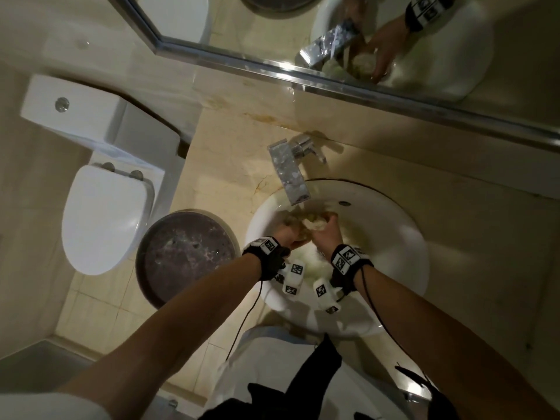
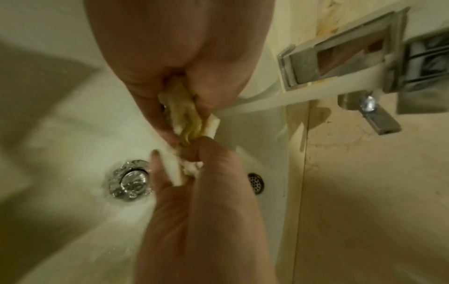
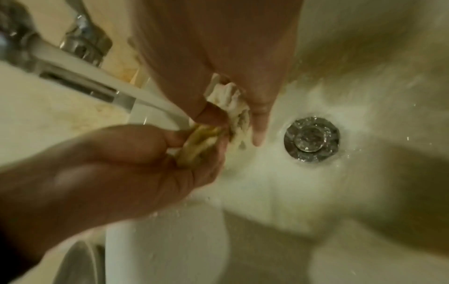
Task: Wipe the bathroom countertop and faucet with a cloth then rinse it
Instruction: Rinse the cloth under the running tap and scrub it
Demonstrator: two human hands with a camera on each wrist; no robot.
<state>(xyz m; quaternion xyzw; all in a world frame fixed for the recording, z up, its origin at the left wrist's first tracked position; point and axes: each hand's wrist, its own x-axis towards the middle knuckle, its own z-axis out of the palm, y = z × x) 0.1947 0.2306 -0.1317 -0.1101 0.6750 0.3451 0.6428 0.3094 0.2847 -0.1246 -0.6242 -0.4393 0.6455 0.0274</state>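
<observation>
A wet cloth [image 1: 312, 222], white with yellow-stained folds, is bunched under the chrome faucet [image 1: 291, 174] inside the white sink [image 1: 394, 237]. My left hand [image 1: 294, 230] grips its left end and my right hand [image 1: 322, 225] grips its right end, the two hands close together. In the left wrist view the left hand [image 2: 187, 124] pinches the yellowed cloth [image 2: 179, 107] while water [image 2: 267, 101] streams onto it. In the right wrist view the right hand [image 3: 235, 128] holds the white part of the cloth [image 3: 228, 96] next to the drain [image 3: 311, 140].
Beige stone countertop [image 1: 424, 213] surrounds the sink, with brown stains behind the faucet. A mirror [image 1: 363, 40] hangs above. A toilet [image 1: 103, 219] and a round dark basin [image 1: 185, 256] stand on the floor to the left.
</observation>
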